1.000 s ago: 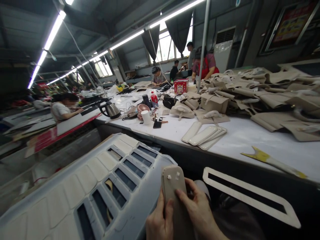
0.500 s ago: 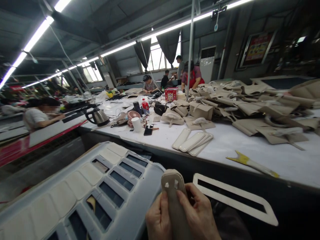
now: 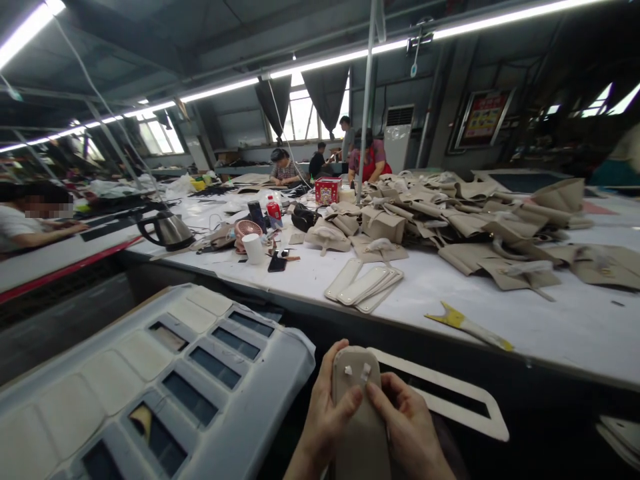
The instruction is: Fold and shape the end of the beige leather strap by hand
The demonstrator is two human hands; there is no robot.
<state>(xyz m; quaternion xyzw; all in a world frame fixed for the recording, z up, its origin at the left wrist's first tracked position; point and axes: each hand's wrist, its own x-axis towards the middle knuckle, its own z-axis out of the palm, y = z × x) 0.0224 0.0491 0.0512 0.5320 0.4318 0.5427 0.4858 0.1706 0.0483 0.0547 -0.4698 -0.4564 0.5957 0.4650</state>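
Between my two hands I hold a long taupe strip with a rounded end (image 3: pixel 357 427), stood up toward the camera; two small whitish tabs show near its top. My left hand (image 3: pixel 327 413) wraps its left edge, thumb flat on the front and fingers behind. On the right edge, my right hand (image 3: pixel 403 423) grips with the thumb just below the right tab. Its other fingers are curled and partly hidden. Just behind my right hand is an off-white frame-shaped panel (image 3: pixel 480 420) with a long slot.
At left, a pale tray (image 3: pixel 285 360) has rectangular openings and cream panels (image 3: pixel 107 377). On the white table (image 3: pixel 300 293) are stacked panels (image 3: pixel 373 287), a yellow forked tool (image 3: pixel 467 325), a taupe pile (image 3: pixel 450 213), a kettle (image 3: pixel 173 231) and a cup (image 3: pixel 253 249). People work farther back.
The view has turned right, so the surroundings sit farther left. My left thumb has shifted onto the strip's middle, with fingers now reaching up behind its left edge. The right hand keeps its hold.
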